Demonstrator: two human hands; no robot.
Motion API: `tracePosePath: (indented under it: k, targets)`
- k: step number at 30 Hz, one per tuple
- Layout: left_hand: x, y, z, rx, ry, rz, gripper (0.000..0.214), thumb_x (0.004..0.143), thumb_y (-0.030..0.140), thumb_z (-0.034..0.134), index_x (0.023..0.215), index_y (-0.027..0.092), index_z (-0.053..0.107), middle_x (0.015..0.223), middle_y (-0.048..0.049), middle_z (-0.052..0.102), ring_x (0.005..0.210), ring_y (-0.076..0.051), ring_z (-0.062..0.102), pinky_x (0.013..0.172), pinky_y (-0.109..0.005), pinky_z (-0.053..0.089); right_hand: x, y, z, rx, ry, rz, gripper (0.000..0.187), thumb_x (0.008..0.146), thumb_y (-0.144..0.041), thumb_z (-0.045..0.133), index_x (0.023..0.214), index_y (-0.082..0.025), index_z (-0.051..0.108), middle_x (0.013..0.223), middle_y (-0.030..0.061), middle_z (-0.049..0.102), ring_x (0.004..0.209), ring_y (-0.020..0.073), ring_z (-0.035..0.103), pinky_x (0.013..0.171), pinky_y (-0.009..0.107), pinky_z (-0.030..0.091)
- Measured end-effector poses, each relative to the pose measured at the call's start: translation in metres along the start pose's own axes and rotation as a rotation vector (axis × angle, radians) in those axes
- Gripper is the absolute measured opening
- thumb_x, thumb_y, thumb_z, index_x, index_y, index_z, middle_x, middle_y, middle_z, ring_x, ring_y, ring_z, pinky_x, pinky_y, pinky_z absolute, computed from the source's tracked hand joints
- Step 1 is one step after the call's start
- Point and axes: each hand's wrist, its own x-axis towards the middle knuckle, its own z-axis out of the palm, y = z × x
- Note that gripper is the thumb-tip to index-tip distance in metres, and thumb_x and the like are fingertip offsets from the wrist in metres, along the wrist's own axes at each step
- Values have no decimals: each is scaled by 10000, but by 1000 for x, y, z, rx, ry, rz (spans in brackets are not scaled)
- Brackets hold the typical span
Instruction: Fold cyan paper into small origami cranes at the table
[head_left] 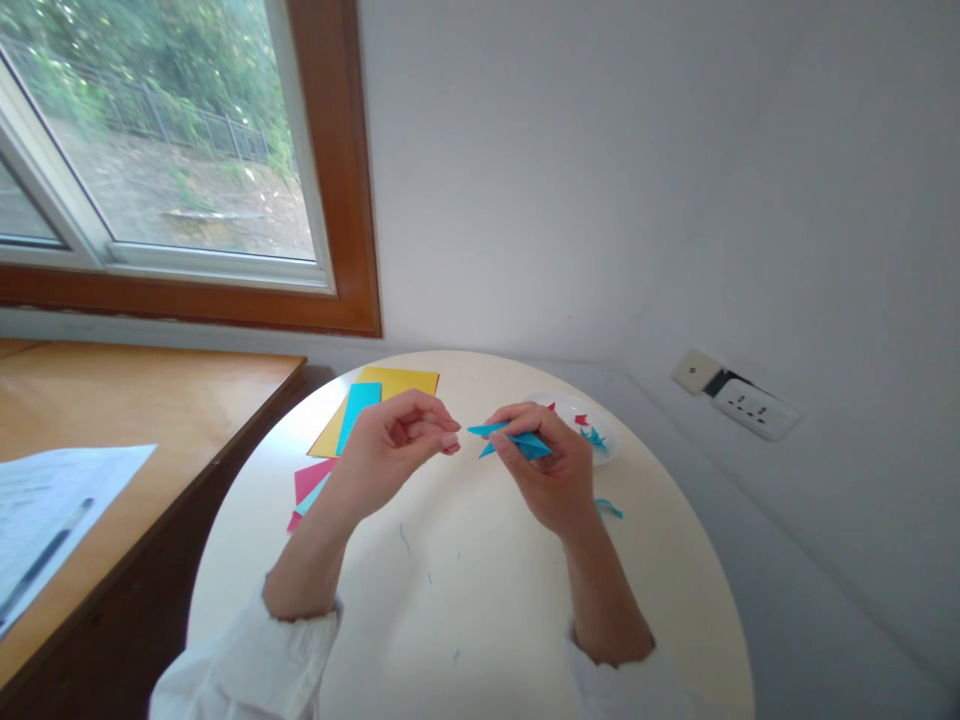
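My right hand [546, 460] pinches a folded blue paper piece [531, 443] between thumb and fingers, above the round table. Pointed ends of this paper stick out to the left; the rest is partly hidden by the fingers. Just left of it, apart from the paper, is my left hand [394, 445]. Its fingers are curled, with the thumb close against the fingertips; whether anything tiny is between them I cannot make out. Behind the right hand, a clear shallow dish [613, 437] holds small red pieces [581, 420] and blue spiky pieces [593, 439].
Yellow sheets [409, 381], a blue paper strip [358, 415] and pink paper [309, 481] lie at the left of the round white table [465, 620]. A blue scrap [609, 509] and thin blue shreds lie about. A wooden desk [210, 385] with printed paper [82, 490] and a pen [49, 555] stands left.
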Motion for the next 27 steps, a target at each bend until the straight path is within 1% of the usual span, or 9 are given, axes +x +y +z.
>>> tracePosePath:
  k: [3, 7, 15, 21, 24, 27]
  targets:
    - [-2, -2, 8, 20, -41, 53, 119, 626, 189, 717, 695, 159, 625, 674, -20, 664, 672, -158, 645, 615, -261, 539, -1, -1, 1, 17, -16, 4, 84, 784, -183, 601, 722, -220, 557, 805, 21, 656, 737, 136, 616, 636, 276, 503]
    - [-3, -5, 12, 79, -22, 118, 78, 652, 199, 694, 672, 166, 627, 656, -12, 657, 650, -147, 633, 618, -256, 538, -1, -1, 1, 14, -22, 10, 81, 785, -195, 599, 724, -219, 553, 808, 27, 659, 730, 140, 613, 638, 284, 502]
    - [-4, -4, 13, 106, 19, 162, 32, 685, 161, 631, 655, 170, 629, 644, -10, 655, 615, -143, 640, 597, -246, 547, 0, -2, 3, 27, -23, -5, 96, 777, -182, 607, 711, -217, 546, 788, 20, 656, 717, 134, 613, 616, 269, 491]
    - [-4, -6, 10, 238, 24, 241, 85, 733, 183, 600, 660, 172, 643, 651, -26, 664, 626, -149, 637, 574, -240, 535, 0, -4, 3, 12, -22, -5, 100, 780, -197, 602, 700, -216, 544, 777, 23, 657, 707, 135, 611, 599, 268, 481]
    - [-5, -7, 10, 283, 34, 253, 95, 747, 201, 600, 663, 172, 634, 630, -22, 651, 621, -145, 628, 562, -233, 520, 0, -4, 4, 3, -29, -9, 99, 781, -191, 601, 705, -216, 544, 779, 26, 659, 705, 135, 610, 587, 263, 477]
    - [-5, -6, 10, 234, 18, 216, 85, 748, 208, 603, 673, 170, 613, 615, -11, 636, 606, -136, 622, 569, -231, 514, 0, -4, 5, 12, -18, -11, 97, 779, -176, 605, 714, -217, 545, 785, 20, 657, 709, 129, 610, 591, 254, 476]
